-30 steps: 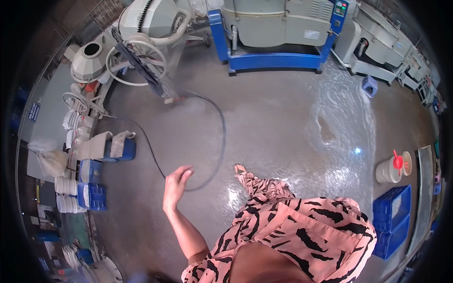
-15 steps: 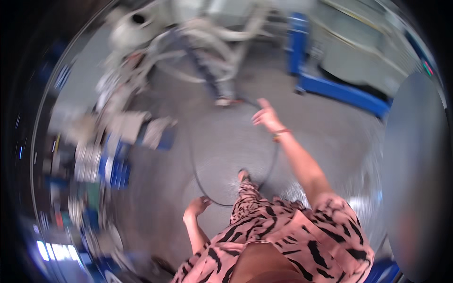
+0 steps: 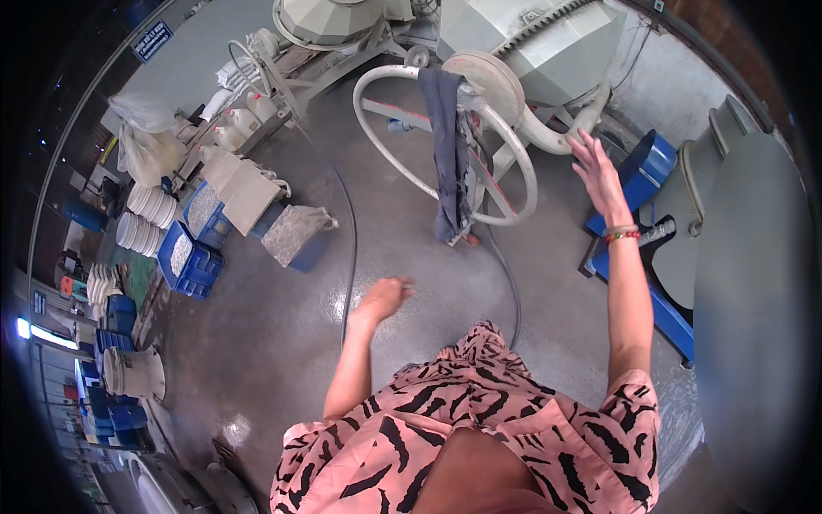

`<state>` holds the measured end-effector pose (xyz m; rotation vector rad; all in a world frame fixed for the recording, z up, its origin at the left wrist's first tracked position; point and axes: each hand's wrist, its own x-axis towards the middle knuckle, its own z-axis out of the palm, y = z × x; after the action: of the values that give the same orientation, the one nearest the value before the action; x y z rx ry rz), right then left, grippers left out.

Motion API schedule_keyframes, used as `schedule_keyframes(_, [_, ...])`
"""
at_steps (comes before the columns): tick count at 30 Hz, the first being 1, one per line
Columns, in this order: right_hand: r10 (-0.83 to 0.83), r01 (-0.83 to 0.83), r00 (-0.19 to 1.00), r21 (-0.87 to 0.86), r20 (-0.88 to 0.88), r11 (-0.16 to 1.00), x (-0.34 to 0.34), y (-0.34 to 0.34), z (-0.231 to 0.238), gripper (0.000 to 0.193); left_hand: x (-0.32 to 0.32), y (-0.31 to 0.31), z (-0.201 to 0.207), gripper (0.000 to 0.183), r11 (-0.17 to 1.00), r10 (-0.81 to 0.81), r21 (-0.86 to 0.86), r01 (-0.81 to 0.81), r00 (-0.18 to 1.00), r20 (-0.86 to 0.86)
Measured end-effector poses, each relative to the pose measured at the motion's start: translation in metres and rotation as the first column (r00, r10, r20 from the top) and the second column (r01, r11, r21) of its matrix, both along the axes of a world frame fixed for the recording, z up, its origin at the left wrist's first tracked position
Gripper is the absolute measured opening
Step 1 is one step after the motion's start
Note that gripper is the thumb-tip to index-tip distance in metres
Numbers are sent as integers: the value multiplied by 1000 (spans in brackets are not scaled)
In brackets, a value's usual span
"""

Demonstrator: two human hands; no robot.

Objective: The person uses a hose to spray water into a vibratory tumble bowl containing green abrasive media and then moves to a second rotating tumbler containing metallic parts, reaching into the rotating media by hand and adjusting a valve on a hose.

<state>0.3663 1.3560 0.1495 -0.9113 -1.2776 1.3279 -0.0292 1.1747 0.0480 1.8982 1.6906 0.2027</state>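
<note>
My right hand point(image 3: 597, 174) reaches forward with its fingers spread and holds nothing. In the picture it is nearest the bent white pipe point(image 3: 561, 140) and the blue drum-like part point(image 3: 648, 161); no contact shows. My left hand point(image 3: 384, 301) hangs low over the floor, fingers curled together and slightly blurred, with nothing seen in it. Ahead stands a large white handwheel point(image 3: 377, 134) with red-edged spokes. A dark grey cloth point(image 3: 446, 154) drapes over it. A grey hose point(image 3: 353, 231) runs along the floor beside my left hand, and a second stretch point(image 3: 507, 278) lies farther right.
Blue crates point(image 3: 184, 270), one with white material in it, stand on the left beside covered bins point(image 3: 295, 240) and stacked white buckets point(image 3: 141, 234). A light-grey machine body point(image 3: 531, 43) rises behind the handwheel. A blue machine frame point(image 3: 659, 321) borders the right side.
My view has steadied and moved closer to the handwheel, which now looks larger. My right hand has swung outward to the right with fingers spread; my left hand has come forward.
</note>
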Motion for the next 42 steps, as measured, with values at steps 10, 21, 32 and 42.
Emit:
schedule_keyframes(10, [369, -337, 543, -206, 754, 919, -82, 286, -163, 46, -51, 128, -140, 34, 948, 21, -317, -37, 998, -54])
schedule_keyframes(21, [295, -185, 571, -230, 766, 955, -138, 301, -212, 37, -17, 341, -68, 31, 947, -58, -320, 35, 996, -63])
schedule_keyframes(32, [-192, 130, 706, 141, 682, 981, -51, 186, -26, 35, 77, 404, -80, 28, 732, -648, -258, 630, 762, 22])
schedule_keyframes(42, [-936, 949, 202, 178, 288, 259, 43, -185, 69, 23, 271, 296, -49, 25, 110, -994, -134, 985, 112, 2])
